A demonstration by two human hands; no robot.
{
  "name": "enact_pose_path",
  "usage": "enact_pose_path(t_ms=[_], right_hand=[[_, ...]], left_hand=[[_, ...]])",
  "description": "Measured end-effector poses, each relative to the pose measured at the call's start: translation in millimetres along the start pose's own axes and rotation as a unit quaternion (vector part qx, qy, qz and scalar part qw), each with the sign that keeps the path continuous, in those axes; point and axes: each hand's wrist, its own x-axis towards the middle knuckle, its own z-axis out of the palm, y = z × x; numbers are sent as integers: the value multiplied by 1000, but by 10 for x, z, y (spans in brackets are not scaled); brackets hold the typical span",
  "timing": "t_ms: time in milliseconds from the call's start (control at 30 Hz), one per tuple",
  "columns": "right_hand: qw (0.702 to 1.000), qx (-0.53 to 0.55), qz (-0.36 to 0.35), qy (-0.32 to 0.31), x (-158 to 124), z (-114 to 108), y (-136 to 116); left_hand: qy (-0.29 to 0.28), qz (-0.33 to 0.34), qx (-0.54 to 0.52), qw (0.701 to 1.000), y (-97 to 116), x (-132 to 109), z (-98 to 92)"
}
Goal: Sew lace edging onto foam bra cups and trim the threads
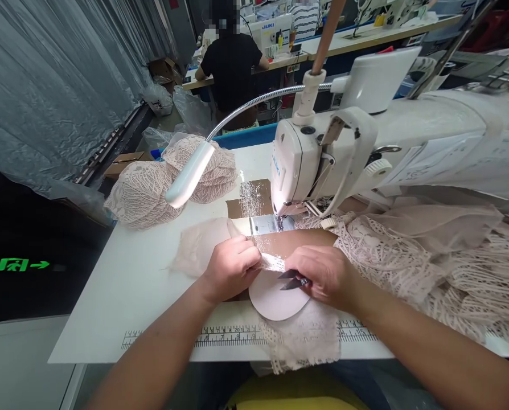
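My left hand (232,266) is closed, its thumb and fingers pinching the left end of a narrow strip of pale pink lace (273,262). My right hand (326,274) is wrapped round dark thread snips (294,280), whose blades point left; its fingertips also meet the lace strip's right end. Between and below the hands lies a smooth, pale rounded cup (278,299). A lace panel (308,339) spreads from under it over the table's front edge. Sheer pink fabric (198,247) rests beside my left hand. My palms and the snips' handles are hidden.
A white sewing machine (297,165) stands just beyond the hands. Its lamp (190,175) hangs over stacked lace cups (141,193) at the left. Heaped lace (412,267) covers the right side. A printed ruler (231,336) runs along the front. A person (233,68) sits farther back.
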Motion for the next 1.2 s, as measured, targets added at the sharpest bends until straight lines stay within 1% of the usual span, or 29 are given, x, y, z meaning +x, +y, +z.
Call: enact_pose_path(t_ms=[67,200,333,533,733,867,1000,1067,1100,1133,1200], right_hand=[[1000,-22,-21,6,-26,8,-9],[997,-63,-39,1,-63,20,-29],[995,-80,-54,-8,-73,20,-38],[991,-101,-85,20,-36,1,-78],[988,-127,-91,20,-40,5,-77],[989,-119,-89,24,-33,4,-73],[994,-66,-66,59,-2,-11,-87],[997,-12,-38,69,25,-24,-96],[997,22,-16,69,41,-31,-100],[996,56,13,65,60,-37,-105],[988,108,97,52,98,-45,-113]], left_hand=[[17,18,11,1000,8,1,-9],[37,29,18,999,34,5,-44],[39,34,16,999,48,5,-62],[42,38,-1,998,50,1,-73],[47,40,-12,998,59,-3,-88],[48,17,-26,998,72,-1,-87],[49,5,-89,995,75,-3,-77],[27,-20,-146,989,72,-11,-78],[8,-49,-185,981,71,-15,-81],[-14,-91,-229,969,72,-19,-86],[-64,-189,-320,926,75,-21,-99]])
